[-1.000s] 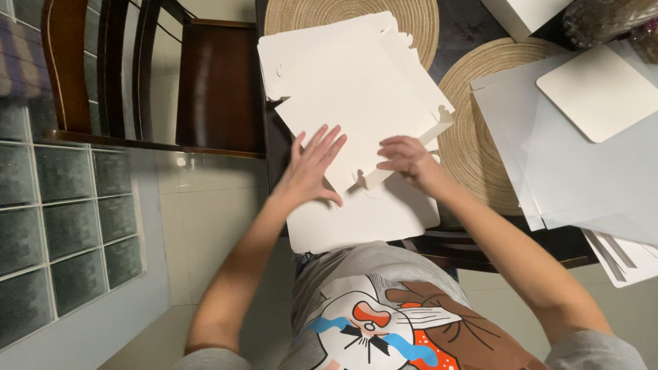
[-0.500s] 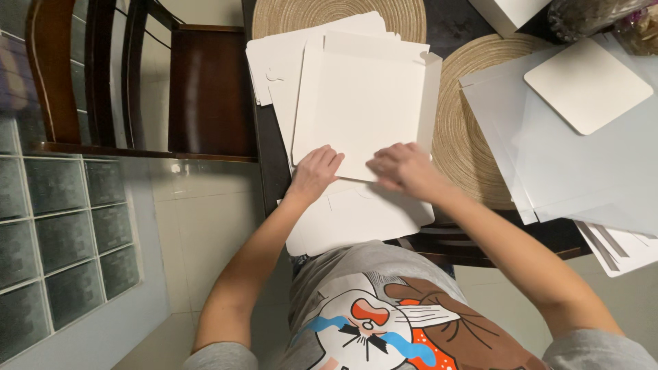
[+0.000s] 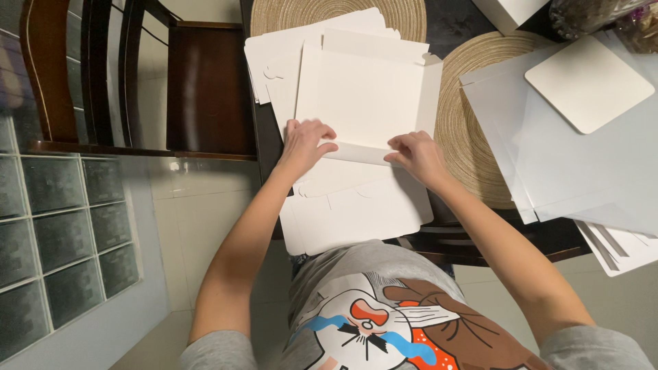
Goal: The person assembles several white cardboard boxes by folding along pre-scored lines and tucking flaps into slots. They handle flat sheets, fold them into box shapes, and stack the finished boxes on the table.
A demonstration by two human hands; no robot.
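Cardboard everywhere on this dark surface [image 3: 473, 20]: a flat white box blank [image 3: 363, 96] lies in the middle, side flaps partly up, on top of a couple more blanks [image 3: 277, 55] that stick out to its left. Left hand [image 3: 305, 145] has fingers curled over the near-left corner of the blank, thumb along the folded front edge, so it's pinching the card there. Right hand [image 3: 415, 154] is bent down on that same front flap at the near-right corner, fingertips pressing it (can't tell if the thumb is under the flap). The hands are apart, one at each end of the fold. Another blank [image 3: 356, 212] hangs over the near edge of the surface, toward the person's lap. Two round woven mats [image 3: 473, 116] sit under and beside the stack. Off to the right are large white sheets [image 3: 576, 171] with a rounded square card [image 3: 589, 82] on top. A dark wooden chair [image 3: 205, 89] stands to the left.
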